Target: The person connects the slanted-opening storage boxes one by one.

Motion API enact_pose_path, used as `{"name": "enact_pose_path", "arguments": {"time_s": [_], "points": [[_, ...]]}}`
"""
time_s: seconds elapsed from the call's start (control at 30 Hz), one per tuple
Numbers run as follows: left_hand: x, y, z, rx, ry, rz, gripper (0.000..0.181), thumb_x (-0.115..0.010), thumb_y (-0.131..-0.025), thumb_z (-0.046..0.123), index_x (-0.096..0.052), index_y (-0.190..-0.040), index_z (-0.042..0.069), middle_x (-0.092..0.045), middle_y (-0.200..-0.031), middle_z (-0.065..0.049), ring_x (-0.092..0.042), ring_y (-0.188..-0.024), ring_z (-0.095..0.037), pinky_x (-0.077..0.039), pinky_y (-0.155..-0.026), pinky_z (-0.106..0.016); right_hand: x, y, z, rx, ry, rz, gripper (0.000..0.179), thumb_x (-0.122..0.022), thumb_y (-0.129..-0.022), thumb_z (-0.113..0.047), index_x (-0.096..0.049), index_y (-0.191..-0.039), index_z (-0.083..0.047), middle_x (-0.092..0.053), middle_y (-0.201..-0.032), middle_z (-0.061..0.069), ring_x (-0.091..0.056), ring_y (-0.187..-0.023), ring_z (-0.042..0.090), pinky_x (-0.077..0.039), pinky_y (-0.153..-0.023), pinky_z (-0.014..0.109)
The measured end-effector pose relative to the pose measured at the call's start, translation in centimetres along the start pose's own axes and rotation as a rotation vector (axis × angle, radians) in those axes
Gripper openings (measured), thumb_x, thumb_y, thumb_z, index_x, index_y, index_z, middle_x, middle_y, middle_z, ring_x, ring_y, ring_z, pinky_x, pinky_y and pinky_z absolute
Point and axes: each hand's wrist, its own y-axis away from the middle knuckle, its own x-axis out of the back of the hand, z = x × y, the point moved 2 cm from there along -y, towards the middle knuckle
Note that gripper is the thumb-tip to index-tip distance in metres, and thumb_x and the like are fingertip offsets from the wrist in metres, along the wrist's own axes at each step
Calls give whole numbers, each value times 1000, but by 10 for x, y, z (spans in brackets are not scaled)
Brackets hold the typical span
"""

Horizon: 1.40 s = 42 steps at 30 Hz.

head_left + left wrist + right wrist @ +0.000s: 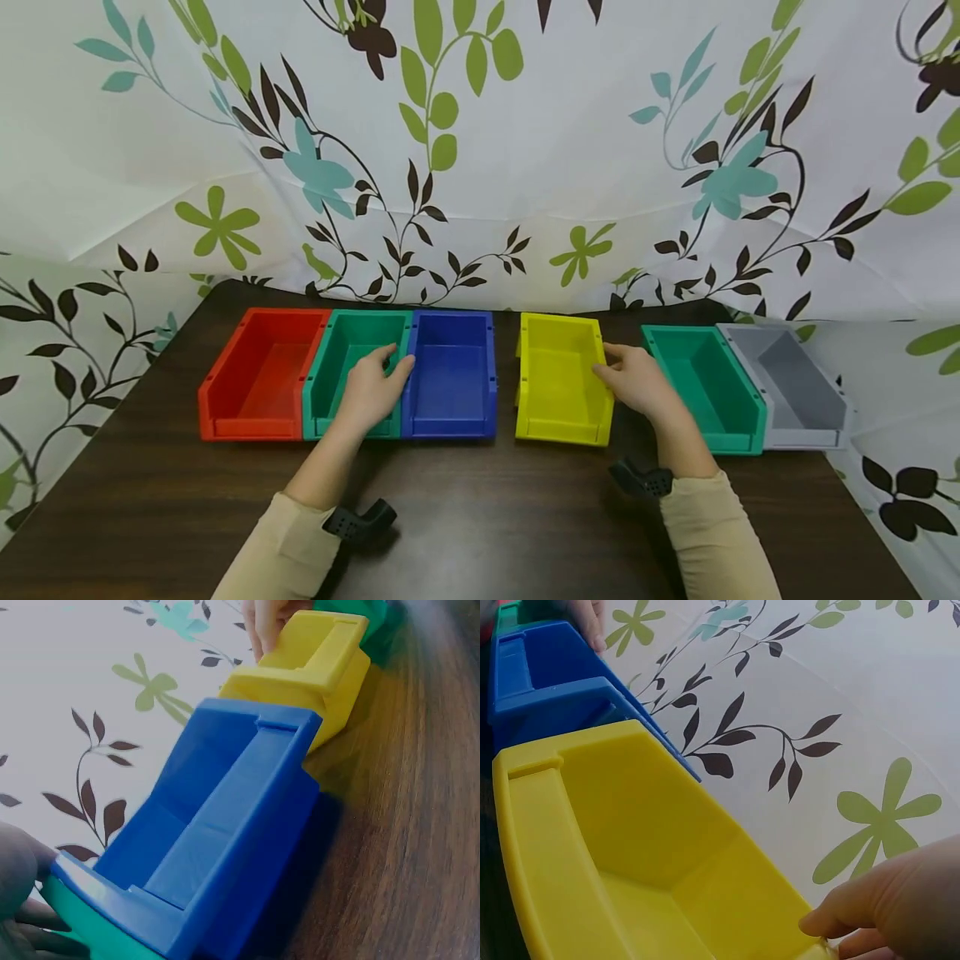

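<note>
My left hand [372,392] pinches the left wall of the blue bin [450,367], where it meets the left green bin [352,333]. Its thumb lies at the blue rim, with the fingers down inside the green bin. On the other side, my right hand [636,379] grips the right wall of the yellow bin [562,375], thumb over the inner side. That bin stands apart from the blue one, slightly turned. From the right wrist, the thumb [832,919] shows at the yellow rim. Both bins look bare inside.
A red bin [258,375] adjoins the left green bin. To the right, another green bin [705,387] and a grey bin [795,383] stand side by side. All are on a dark wooden table [480,517], before a leaf-patterned cloth [525,167].
</note>
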Motion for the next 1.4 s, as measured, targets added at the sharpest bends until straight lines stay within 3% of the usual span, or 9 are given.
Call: {"name": "enact_pose_path", "arguments": {"time_s": [0.17,0.57,0.77,1.0,1.4], "points": [[-4,-4,-6,75,94,-23,55,-51,-97,31,-43,-138,-5,-50,-137,-23,-49,-125,-35,-43,-101,-50,-2,-2,0,-1,-28,-2,57,-51,-96,-21,-33,-142,8,-62,-117,28,-64,-73,19,-54,-60,28],[-7,-9,-7,121,208,-16,52,-57,-93,29,-48,-134,-2,-55,-129,-22,-57,-114,-33,-48,-95,-46,-4,-5,-1,31,-32,119,50,-48,-92,-14,-43,-136,10,-61,-118,29,-68,-88,27,-51,-59,24],[-10,-2,-9,147,255,-5,52,-57,-94,29,-48,-134,-2,-56,-127,-22,-56,-114,-33,-50,-92,-44,-10,-6,0,71,-83,196,48,-49,-92,-15,-48,-134,8,-63,-117,27,-68,-94,33,-56,-63,29],[-8,0,-7,130,257,0,52,-56,-94,29,-47,-134,-3,-56,-127,-22,-56,-115,-33,-50,-92,-45,-10,-7,-3,119,-183,296,42,-51,-93,-17,-55,-129,5,-65,-114,26,-68,-94,34,-58,-72,38],[-5,0,-4,104,237,18,51,-57,-94,30,-49,-134,-1,-56,-130,-20,-56,-116,-33,-50,-92,-46,-9,-4,-17,148,-255,341,40,-55,-93,-18,-57,-126,4,-66,-112,24,-69,-94,32,-58,-76,40]]}}
